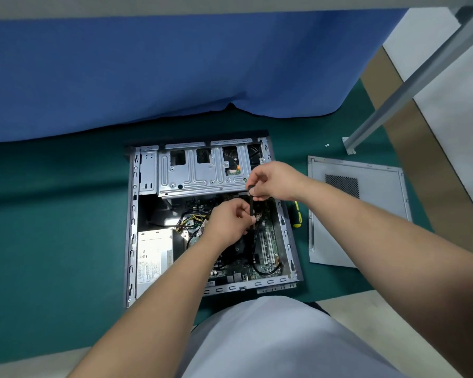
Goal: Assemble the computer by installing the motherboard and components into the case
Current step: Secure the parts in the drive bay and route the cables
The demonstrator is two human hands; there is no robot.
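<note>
An open grey computer case (133, 214) lies flat on the green mat. Inside it sit the motherboard (266, 241), a silver power supply (153, 257) at the lower left and a metal drive cage (202, 173) at the far end. Above the board, both hands hold a flat black cable (251, 207). My right hand (273, 181) pinches its upper end. My left hand (230, 222) grips it lower down. Loose yellow and black wires (189, 219) lie left of my left hand.
The removed grey side panel (366, 214) lies right of the case. A yellow-and-black screwdriver (297, 215) lies between case and panel. A blue cloth (148, 77) hangs behind the case. A metal frame leg (393, 105) and small screws (327, 145) are at the right.
</note>
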